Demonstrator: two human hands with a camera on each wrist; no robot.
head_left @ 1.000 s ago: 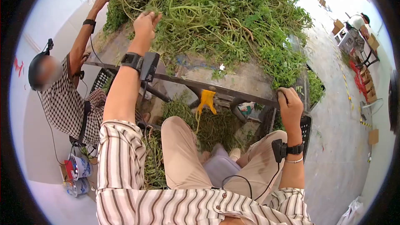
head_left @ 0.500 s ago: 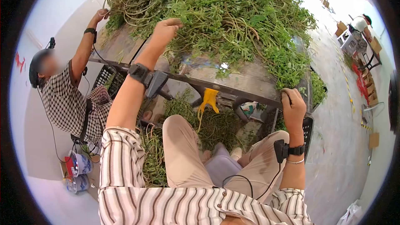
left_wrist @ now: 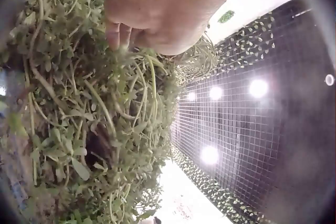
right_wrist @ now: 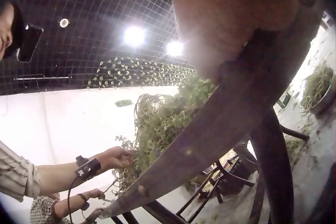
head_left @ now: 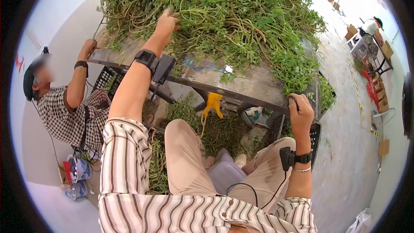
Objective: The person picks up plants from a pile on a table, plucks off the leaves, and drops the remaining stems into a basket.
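Note:
A big heap of leafy green stems (head_left: 215, 21) covers the far part of the worn table (head_left: 250, 80). My left hand (head_left: 166, 28) is over the heap's near left side, its fingers bent and pinching a sprig that is blurred at the fingertips. In the left wrist view the bent fingers (left_wrist: 116, 35) lie right among the stems, and the palm side is hidden. At the near right corner, my right hand (head_left: 300, 110) grips the table edge, fingers curled over it. Some greens lie just past its knuckles.
A yellow glove-like piece (head_left: 212, 105) hangs from the table's front edge. More greens (head_left: 224, 136) lie below, near my knees. On the left sits another person (head_left: 64, 108) in a checked shirt. A black crate (head_left: 317, 136) stands under the right corner.
My left hand moved right across the heap, then back up and left. The other person's raised arm has come down from the heap to the table edge. My right hand stayed put.

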